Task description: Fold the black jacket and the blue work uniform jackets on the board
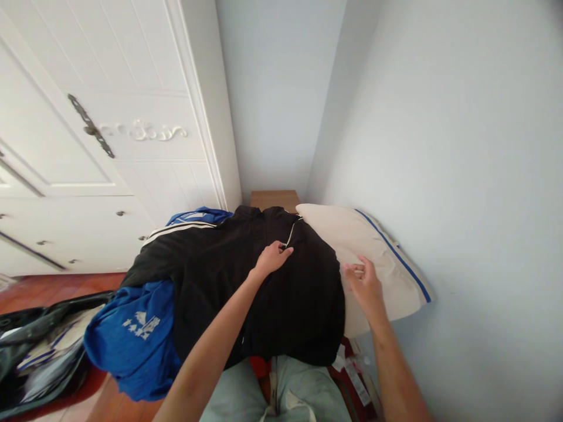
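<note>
A black jacket point(211, 258) with white stripes along its sleeve lies spread in front of me, its zip edge point(291, 231) showing pale near the collar. My left hand point(273, 258) is closed in a pinch on the jacket's front beside that zip. To the right, my right hand point(366, 286) hovers over or rests against a cream pillow point(387, 269) with blue trim; I cannot tell which. Its fingers are bent and apart, and nothing shows between them. Blue fabric with a white print point(141, 322) sticks out from under the jacket's left side.
On the left stands a white wardrobe point(153, 105) with dark handles. Pale walls point(417, 117) meet behind the jacket, and a small wooden surface point(273, 199) sits at the corner. An open dark bag point(48, 351) holds mixed items at lower left. Labels point(357, 381) hang beside my legs.
</note>
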Available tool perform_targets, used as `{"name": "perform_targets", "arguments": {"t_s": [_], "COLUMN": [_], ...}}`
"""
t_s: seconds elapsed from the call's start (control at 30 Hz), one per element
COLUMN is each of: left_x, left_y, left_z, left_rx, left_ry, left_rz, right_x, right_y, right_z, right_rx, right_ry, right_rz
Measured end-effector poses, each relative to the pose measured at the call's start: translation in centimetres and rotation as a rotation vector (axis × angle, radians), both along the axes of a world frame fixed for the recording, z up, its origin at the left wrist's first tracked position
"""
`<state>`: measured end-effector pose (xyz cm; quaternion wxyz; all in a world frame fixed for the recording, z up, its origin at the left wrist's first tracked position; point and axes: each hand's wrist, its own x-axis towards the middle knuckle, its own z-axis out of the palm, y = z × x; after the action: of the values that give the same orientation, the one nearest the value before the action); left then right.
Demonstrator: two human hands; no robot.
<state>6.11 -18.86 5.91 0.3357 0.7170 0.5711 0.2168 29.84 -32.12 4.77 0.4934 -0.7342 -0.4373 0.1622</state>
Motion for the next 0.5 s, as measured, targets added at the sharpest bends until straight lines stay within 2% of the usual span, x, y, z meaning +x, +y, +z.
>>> {"name": "perform_targets", "arguments": {"t_s": [0.1, 0.2, 0.27, 0.4, 0.5], "left_x": [3.3, 4.9, 5.1, 4.6, 4.5], "left_y": [4.3, 7.0, 8.2, 9.7, 10.8], "left_z": [-1.0, -1.6, -2.0, -2.6, -2.5], "left_rx": [-0.021, -0.029, -0.052, -0.153, -0.231], "left_ry": [0.017, 0.019, 0.002, -0.071, -0.133], "left_rz": [0.029, 0.056, 0.069, 0.076, 0.062], "right_x": [1.0, 1.8, 2.5, 3.7, 4.2], "right_y": [4.5, 6.9, 7.1, 6.0, 5.8], "right_z": [0.4, -0.3, -1.1, -2.8, -3.1], "right_rx": [-0.154, -0.211, -0.2, -0.151, -0.12], "right_ry": [-0.221, -0.274, -0.137, 0.225, 0.236], "right_rz": [0.117, 0.262, 0.296, 0.222, 0.215]}}
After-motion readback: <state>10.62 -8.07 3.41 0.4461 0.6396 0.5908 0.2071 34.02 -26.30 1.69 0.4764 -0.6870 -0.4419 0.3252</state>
